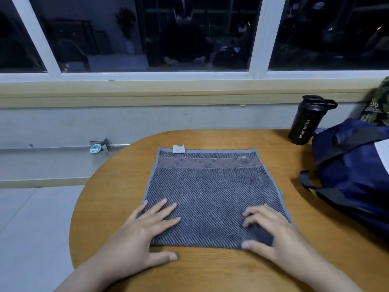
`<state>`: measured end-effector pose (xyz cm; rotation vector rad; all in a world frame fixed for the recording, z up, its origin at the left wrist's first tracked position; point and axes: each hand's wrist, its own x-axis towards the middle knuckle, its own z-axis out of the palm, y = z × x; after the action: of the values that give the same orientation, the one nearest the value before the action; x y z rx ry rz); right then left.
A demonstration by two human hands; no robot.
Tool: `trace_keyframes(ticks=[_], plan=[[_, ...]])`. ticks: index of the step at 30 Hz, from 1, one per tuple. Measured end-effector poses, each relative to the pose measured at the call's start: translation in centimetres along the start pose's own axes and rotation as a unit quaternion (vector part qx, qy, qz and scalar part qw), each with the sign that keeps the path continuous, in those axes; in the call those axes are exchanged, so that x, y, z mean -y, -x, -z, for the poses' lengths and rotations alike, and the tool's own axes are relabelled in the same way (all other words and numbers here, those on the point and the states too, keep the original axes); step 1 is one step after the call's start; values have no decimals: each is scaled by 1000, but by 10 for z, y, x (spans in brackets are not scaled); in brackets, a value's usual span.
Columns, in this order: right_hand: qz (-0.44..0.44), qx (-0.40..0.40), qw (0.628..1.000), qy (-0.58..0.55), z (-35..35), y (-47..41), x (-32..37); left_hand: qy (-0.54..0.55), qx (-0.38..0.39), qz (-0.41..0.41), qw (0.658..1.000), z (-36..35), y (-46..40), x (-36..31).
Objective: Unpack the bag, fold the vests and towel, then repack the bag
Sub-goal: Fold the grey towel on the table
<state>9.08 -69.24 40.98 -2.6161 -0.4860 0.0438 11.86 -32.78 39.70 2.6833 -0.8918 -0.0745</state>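
A grey striped towel [208, 192] lies flat in the middle of the round wooden worktop [117, 178], folded into a rough rectangle with a plainer woven band across its far part and a small white label [178, 148] at its far edge.

The left hand [145, 230] rests on the towel's near left corner, fingers straight and spread on the cloth, thumb stretched along the bare wood just in front of the towel's near edge. Its grip is apart and holds nothing.

The right hand [271, 234] rests on the towel's near right corner. Its fingers are bent at the knuckles with the tips pressing down on the cloth, and the thumb lies at the near edge; whether the thumb is tucked under the fold cannot be told.

To the right of the towel, well apart from it, sits a dark blue bag [353, 171] with black straps, reaching to the picture's right edge. Beyond the bag, to the towel's far right, stands a black bottle [307, 121] with white lettering. A piece of camouflage cloth [379, 102] shows behind the bag. Beyond the towel's far edge, past the worktop, a window [147, 34] with a white frame shows dark glass.
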Motion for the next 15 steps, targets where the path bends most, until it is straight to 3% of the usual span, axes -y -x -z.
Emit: trace_keyframes(ticks=[3,8,11,15], plan=[[52,36,997,35,9,10,-19,38,-64,-12,997,-1,6,8],[10,-69,996,48,9,16,-27,42,-156,43,986,-4,6,13],[-53,-186,974,117,39,-4,-4,123,-265,146,945,32,-14,-7],[-56,-284,949,124,130,-49,41,180,-383,163,891,136,-63,-33]])
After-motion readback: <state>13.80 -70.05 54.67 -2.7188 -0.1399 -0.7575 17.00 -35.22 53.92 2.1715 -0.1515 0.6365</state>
